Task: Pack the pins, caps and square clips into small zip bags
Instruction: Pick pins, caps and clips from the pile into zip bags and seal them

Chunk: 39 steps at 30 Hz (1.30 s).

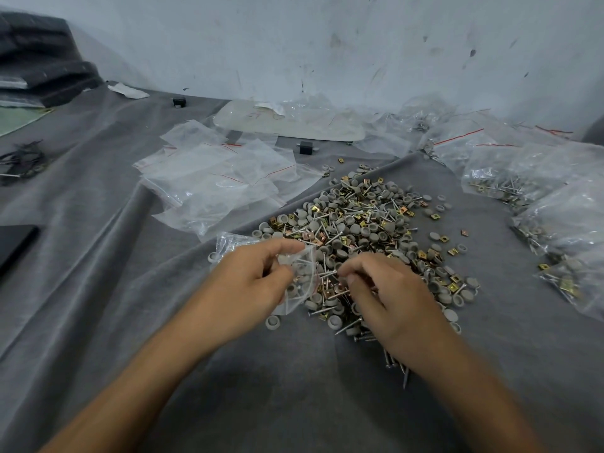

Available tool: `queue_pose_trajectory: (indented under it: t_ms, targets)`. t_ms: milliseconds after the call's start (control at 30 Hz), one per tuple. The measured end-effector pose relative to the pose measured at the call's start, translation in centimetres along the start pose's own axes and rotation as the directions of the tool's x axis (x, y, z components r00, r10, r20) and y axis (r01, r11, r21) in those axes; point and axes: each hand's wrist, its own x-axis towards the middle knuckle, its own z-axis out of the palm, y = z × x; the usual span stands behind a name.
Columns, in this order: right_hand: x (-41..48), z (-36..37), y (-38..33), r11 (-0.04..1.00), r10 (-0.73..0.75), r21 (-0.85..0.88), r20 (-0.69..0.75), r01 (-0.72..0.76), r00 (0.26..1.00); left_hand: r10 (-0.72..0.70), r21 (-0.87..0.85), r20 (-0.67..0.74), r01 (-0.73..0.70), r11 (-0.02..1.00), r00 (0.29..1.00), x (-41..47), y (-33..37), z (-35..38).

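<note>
Left hand (253, 277) holds zip bag (302, 279); right hand (380, 295) pinches pins (328, 273).

Both bare forearms are reaching in from the bottom edge, angling toward each other. The left hand (251, 279) is curling its fingers and thumb, pinching the small zip bag (302, 273). The right hand (387, 295) is arching palm-down just beside it, its fingertips (349, 268) bunching together and pinching a pin (328, 274).
</note>
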Motion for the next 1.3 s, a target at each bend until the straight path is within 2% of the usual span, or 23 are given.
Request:
queue_pose_trajectory:
  t_ms: [133,233,600,767,900,1000,1100,1300]
  targets:
    - [-0.4,-0.2,-0.2,0.999,-0.026,-0.041,0.133,0.031,0.991,-0.005,0.005,-0.005,0.005,1.000,1.000,0.1,0.0,-0.1]
    - [-0.7,-0.1,-0.3,0.985,-0.034,-0.162,0.180,0.063,0.983,-0.004,-0.001,-0.006,0.004,1.000,1.000,0.0,0.1,-0.1]
    - [-0.2,0.3,-0.6,0.961,0.019,-0.275,0.197,0.036,0.980,0.000,0.014,0.003,0.000,1.000,1.000,-0.1,0.2,-0.1]
    - [0.0,0.7,-0.3,0.959,0.024,-0.282,0.155,0.021,0.988,-0.002,0.015,0.003,0.002,1.000,1.000,-0.1,0.3,0.0]
    - [0.0,0.5,0.0,0.993,0.015,-0.121,0.018,-0.013,1.000,-0.005,0.014,0.004,0.005,1.000,1.000,-0.1,0.4,0.0]
    - [0.0,0.3,-0.3,0.987,0.057,0.153,-0.075,-0.045,0.996,-0.017,0.020,0.014,0.017,1.000,1.000,-0.1,0.5,0.2]
    - [0.0,0.5,-1.3,0.931,0.068,0.363,-0.068,-0.038,0.995,-0.019,0.022,0.025,0.018,1.000,1.000,-0.1,0.6,0.3]
    - [-0.2,1.2,-1.7,0.886,0.083,0.458,-0.014,-0.067,0.996,0.003,-0.029,0.016,-0.003,1.000,1.000,0.0,0.6,0.3]
